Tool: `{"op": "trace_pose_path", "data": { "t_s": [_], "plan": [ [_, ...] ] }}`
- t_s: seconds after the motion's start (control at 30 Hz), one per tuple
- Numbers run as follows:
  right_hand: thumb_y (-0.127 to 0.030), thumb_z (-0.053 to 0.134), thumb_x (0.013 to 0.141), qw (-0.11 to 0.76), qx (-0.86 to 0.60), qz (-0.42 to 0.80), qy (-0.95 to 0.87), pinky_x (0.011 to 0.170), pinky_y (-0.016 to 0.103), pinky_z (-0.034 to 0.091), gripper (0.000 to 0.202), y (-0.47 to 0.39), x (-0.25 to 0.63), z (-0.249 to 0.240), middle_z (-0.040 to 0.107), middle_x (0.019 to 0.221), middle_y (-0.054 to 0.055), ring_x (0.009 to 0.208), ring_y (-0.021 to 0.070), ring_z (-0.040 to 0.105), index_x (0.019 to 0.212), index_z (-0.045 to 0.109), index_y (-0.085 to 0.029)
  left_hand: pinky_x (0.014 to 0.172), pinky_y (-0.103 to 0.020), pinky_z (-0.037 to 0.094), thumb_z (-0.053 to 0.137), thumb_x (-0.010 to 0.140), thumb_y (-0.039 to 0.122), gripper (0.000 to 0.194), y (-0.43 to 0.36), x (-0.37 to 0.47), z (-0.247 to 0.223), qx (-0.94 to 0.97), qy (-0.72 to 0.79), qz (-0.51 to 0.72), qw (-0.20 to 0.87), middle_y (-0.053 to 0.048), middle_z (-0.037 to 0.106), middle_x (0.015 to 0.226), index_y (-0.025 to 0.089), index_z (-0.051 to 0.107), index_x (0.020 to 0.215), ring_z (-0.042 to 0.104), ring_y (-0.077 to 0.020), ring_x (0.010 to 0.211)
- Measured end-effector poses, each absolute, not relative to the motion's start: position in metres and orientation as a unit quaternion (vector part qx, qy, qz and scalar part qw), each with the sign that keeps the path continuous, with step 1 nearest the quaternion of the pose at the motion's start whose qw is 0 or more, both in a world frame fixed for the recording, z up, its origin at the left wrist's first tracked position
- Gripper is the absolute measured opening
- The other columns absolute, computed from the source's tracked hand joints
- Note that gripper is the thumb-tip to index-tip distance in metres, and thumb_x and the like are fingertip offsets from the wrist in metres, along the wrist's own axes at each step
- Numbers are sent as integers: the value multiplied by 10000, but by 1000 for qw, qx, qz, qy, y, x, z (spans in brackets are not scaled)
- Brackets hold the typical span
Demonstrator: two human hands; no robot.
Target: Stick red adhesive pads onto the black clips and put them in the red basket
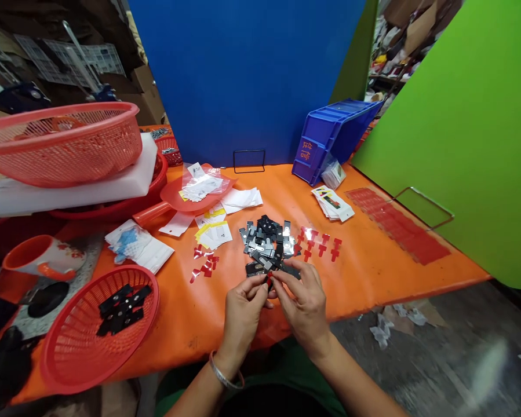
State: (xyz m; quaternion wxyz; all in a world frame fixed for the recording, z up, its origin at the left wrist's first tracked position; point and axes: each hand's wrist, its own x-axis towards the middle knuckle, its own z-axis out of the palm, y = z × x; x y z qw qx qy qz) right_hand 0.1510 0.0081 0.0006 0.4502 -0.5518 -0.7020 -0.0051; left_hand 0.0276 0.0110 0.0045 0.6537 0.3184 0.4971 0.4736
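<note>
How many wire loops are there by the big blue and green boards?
2. A dark wire loop is at the bottom of the blue board. A paler wire loop is low on the green board. Others may be hidden.

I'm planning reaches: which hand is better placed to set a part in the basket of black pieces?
Probably the left hand: it is nearer the basket; the right hand would reach across the left. Both pinch a small red part.
</note>
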Motion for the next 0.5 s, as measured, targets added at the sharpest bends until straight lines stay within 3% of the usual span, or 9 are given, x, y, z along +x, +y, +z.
{"op": "trace_pose_path", "data": {
  "t_s": [0.13,0.23,0.33,0.5],
  "plan": [
    [-205,616,808,468,-571,-6,-674,835,434,474,211,13,155,5,556,1049,114,978,251,537,1011,672,-212,577,-209,497,699,696,318,348,12,30,9,334,496,477,644,-64,701,675,88,672,956,594,-101,542],
    [-215,625,796,493,-576,60,-650,829,398,476,217,18,157,9,577,982,96,941,230,554,1007,670,-203,579,-210,495,702,696,321,345,13,32,11,326,495,479,647,-71,703,694,92,677,953,602,-106,557],
    [-244,629,780,507,-587,206,-597,783,355,488,181,22,157,13,609,935,81,887,211,580,945,676,-188,575,-211,494,709,689,332,378,14,33,10,303,497,476,659,-85,704,722,86,668,972,616,-117,587],
    [-380,688,705,478,-555,514,-447,570,271,488,240,25,154,11,634,690,29,601,151,587,779,666,-153,570,-202,487,710,691,330,382,14,34,10,300,491,466,672,-72,700,718,94,667,988,612,-111,587]
  ]
}}
